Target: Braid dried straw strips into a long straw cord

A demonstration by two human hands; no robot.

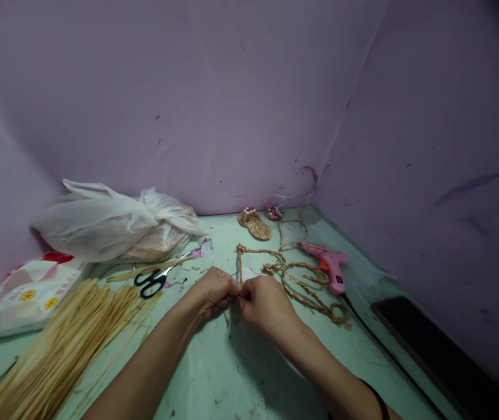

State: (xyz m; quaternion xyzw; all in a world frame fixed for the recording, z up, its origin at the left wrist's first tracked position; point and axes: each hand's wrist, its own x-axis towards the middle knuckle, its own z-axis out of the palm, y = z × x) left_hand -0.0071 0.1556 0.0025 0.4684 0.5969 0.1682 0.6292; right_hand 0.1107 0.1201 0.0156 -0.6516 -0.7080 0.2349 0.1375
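Observation:
My left hand point(217, 291) and my right hand point(263, 298) meet over the middle of the table, fingertips pinched together. Between them they grip one end of a braided straw cord point(261, 251). From my fingers the cord runs away from me, bends right, and loops into a loose coil beside my right hand. A few thin strands hang below my left fingers. The exact hold is hidden by the fingers. Just beyond my hands, a small white piece point(249, 273) lies partly covered.
On the left lie a bundle of straw strips point(63, 350), black-handled scissors point(153, 283), a tissue pack point(34, 294) and a white plastic bag point(100, 224). Toward the back are a small woven slipper point(254, 224) and a bead container point(274, 211). Right: a pink glue gun point(330, 262) and a dark phone-like slab point(433, 350).

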